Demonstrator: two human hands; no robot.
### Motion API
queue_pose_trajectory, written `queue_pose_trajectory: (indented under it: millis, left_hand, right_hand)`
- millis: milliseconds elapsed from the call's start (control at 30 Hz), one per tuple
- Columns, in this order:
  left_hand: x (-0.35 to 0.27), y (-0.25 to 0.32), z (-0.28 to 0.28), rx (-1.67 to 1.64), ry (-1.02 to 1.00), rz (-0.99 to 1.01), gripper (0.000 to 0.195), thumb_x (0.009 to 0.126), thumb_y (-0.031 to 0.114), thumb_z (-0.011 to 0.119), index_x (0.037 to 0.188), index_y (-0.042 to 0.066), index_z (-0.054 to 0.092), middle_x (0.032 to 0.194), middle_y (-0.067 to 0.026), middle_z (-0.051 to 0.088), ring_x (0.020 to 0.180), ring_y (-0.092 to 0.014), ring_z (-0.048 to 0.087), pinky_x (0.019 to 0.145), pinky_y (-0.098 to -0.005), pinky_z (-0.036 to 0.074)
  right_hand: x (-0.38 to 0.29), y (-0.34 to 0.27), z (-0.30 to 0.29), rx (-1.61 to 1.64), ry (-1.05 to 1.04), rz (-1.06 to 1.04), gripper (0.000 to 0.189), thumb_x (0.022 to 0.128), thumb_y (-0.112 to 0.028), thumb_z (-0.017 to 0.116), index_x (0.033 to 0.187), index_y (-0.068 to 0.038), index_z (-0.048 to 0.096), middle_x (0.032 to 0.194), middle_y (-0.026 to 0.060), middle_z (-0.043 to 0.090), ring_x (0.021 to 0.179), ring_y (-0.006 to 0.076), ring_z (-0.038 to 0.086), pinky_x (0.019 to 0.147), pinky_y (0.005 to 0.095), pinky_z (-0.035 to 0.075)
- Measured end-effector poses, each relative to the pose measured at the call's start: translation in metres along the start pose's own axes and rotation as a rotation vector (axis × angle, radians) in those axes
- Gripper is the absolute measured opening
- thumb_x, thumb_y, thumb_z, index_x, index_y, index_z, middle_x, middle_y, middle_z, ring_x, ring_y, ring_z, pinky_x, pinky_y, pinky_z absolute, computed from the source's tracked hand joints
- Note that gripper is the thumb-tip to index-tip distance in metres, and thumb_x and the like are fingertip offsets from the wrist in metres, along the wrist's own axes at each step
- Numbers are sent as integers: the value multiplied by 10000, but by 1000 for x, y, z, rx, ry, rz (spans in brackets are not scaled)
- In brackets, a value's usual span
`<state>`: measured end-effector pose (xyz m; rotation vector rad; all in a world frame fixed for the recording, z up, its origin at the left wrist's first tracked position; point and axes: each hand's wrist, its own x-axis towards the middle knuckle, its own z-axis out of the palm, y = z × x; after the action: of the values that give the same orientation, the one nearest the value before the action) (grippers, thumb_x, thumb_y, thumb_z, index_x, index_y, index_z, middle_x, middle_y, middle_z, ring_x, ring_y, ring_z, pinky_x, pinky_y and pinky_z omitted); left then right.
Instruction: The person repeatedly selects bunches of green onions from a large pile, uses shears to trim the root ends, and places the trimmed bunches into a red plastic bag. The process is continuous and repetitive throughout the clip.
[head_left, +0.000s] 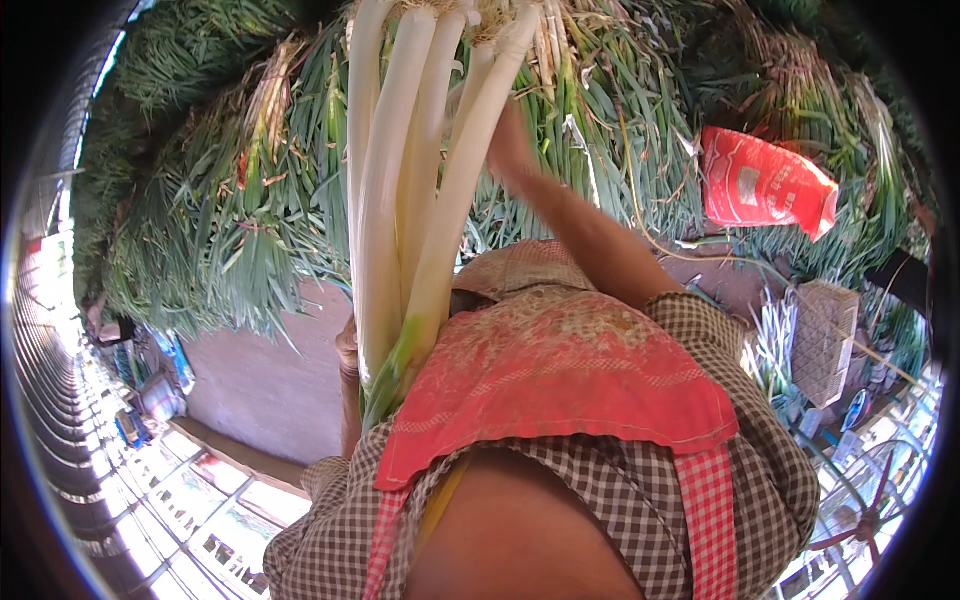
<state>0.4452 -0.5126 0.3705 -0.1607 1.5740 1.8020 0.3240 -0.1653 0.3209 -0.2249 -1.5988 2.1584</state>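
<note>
A bunch of several thick leek-like stalks (397, 165) rises close before me, white shafts upward, with stringy roots at the top edge of the picture and green leaf parts low against my apron. My left hand (347, 343) is at the bunch's lower left side, mostly hidden behind the shafts, and appears closed around them. My right hand (513, 146) is blurred beside and partly behind the upper shafts on the right. Its fingers are hidden, so whether it grips anything cannot be told.
Large heaps of green-leaved stalks (225, 225) stretch across the far side. A red printed sack (765, 180) lies on them at the right. A plastic crate (825, 341) stands at the right beside loose pale stalks (772, 341). A spoked wheel (868, 521) is at lower right.
</note>
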Motion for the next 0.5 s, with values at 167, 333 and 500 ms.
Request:
queue_pose_trajectory:
  millis: [167, 333, 500]
  left_hand:
    - [-2, 4, 27, 55, -36, 10, 1267, 525, 569, 798, 1478, -28, 214, 1459, -181, 350, 1347, -297, 343, 1125, -404, 234]
    - [-2, 26, 63, 154, -83, 69, 1268, 526, 566, 796, 1479, -28, 209, 1462, -182, 346, 1348, -300, 341, 1126, -406, 232]
    - [35, 61, 107, 329, -248, 184, 1269, 526, 564, 795, 1480, -28, 204, 1464, -184, 341, 1348, -302, 340, 1127, -409, 230]
  right_hand:
    - [47, -35, -150, -936, -438, 457, 535, 875, -347, 644, 1196, 34, 449, 1008, 168, 635, 919, 221, 651, 612, 355, 583]
    - [-80, -92, -118, -3, -658, 734, 1121, 767, -719, 600, 1511, -52, 92, 1455, 200, 382, 1174, 347, 548, 884, 475, 513]
    - [-115, -144, -57, 743, -660, 595, 961, 797, -711, 573, 1465, -79, 292, 1424, 130, 440, 1288, 279, 442, 1088, 503, 312]
